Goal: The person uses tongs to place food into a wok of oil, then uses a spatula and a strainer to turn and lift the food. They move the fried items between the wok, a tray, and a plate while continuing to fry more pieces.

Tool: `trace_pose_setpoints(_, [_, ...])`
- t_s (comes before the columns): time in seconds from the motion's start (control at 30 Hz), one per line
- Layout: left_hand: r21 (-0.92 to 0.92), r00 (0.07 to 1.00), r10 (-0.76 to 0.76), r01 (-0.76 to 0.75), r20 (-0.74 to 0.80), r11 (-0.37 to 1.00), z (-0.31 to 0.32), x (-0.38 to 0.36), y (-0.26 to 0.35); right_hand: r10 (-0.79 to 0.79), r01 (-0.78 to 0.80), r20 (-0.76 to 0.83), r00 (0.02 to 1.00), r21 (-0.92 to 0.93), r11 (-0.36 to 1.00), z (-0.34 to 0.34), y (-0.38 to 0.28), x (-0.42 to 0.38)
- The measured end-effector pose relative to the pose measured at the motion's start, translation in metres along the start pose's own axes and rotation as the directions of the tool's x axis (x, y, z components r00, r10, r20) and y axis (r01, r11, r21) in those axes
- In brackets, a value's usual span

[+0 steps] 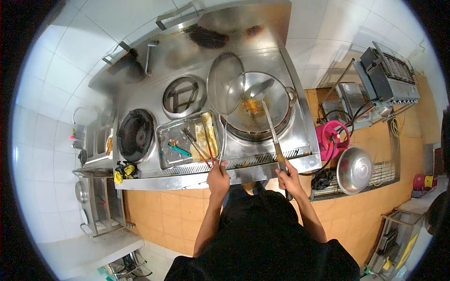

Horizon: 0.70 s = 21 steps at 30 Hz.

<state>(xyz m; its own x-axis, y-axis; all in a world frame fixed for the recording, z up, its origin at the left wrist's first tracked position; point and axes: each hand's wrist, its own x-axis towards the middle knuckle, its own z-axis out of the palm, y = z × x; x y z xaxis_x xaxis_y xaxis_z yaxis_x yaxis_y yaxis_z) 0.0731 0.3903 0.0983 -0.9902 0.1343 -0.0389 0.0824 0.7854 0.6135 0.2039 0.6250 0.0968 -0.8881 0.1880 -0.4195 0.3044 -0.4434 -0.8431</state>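
Note:
My left hand [218, 179] is closed round the handle of a large round mesh strainer [226, 82], held up beside and partly over the wok's left rim. Red-handled tongs [201, 149] lie across a metal tray [164, 140], their ends close to my left fingers. In my right hand [289, 179] is the long handle of a wok ladle [271, 122]; its metal head is inside the wok [280, 96]. Small orange-yellow food pieces [252, 107] sit at the wok's bottom. The tray also holds a long yellowish food piece [204, 136] and a teal-handled peeler-like tool [179, 149].
A black burner [136, 135] and a steel ring stand [184, 96] occupy the stove's left. Yellow-black bundles [124, 171] lie at its front left corner. A pink gas cylinder [332, 139] and a large metal bowl [355, 170] stand right of the stove.

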Motion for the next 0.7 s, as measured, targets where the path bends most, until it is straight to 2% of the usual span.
trace_pose_setpoints(0.07, [0.039, 0.998, -0.065, 0.064, 0.026, 0.997, -0.004, -0.008, 0.006, -0.039, 0.039, -0.024, 0.999, -0.006, 0.999, 0.006, -0.009, -0.007])
trace_pose_setpoints(0.13, [-0.031, 1.000, -0.026, 0.026, -0.003, 0.999, -0.003, -0.013, 0.008, -0.087, 0.086, -0.051, 0.995, -0.012, 0.996, 0.007, -0.009, -0.008])
trace_pose_setpoints(0.2, [-0.283, 0.998, 0.056, -0.059, -0.019, 0.957, 0.002, -0.016, 0.005, -0.189, 0.190, -0.025, 0.982, 0.035, 0.981, 0.004, -0.003, -0.007])
trace_pose_setpoints(0.23, [-0.298, 0.999, 0.047, -0.043, 0.006, 0.954, 0.006, -0.016, 0.006, -0.132, 0.135, -0.054, 0.990, 0.050, 0.990, 0.005, -0.004, -0.007])
trace_pose_setpoints(0.37, [-0.172, 0.998, 0.016, -0.007, 0.054, 0.985, 0.020, -0.015, 0.000, -0.028, 0.022, -0.073, 0.997, -0.082, 0.996, -0.010, 0.010, 0.002])
trace_pose_setpoints(0.5, [-0.116, 0.998, 0.013, -0.006, 0.062, 0.993, 0.021, -0.009, 0.001, -0.082, 0.065, -0.090, 0.993, -0.180, 0.981, -0.007, 0.007, -0.004])
trace_pose_setpoints(0.57, [-0.169, 0.998, 0.053, -0.049, 0.018, 0.984, 0.021, -0.010, 0.008, -0.117, 0.096, -0.080, 0.990, -0.228, 0.969, -0.004, -0.006, -0.008])
trace_pose_setpoints(0.6, [-0.173, 0.998, 0.055, -0.051, 0.021, 0.984, 0.024, -0.011, 0.008, -0.118, 0.096, -0.085, 0.989, -0.230, 0.968, -0.004, -0.006, -0.009])
trace_pose_setpoints(0.67, [-0.256, 0.997, 0.067, -0.072, -0.028, 0.964, 0.029, -0.007, 0.007, -0.166, 0.159, -0.085, 0.982, -0.089, 0.983, -0.003, -0.002, -0.008])
trace_pose_setpoints(0.7, [-0.244, 0.999, 0.031, -0.025, 0.021, 0.969, 0.027, -0.005, 0.009, -0.187, 0.180, -0.071, 0.980, -0.097, 0.979, -0.004, 0.002, -0.006])
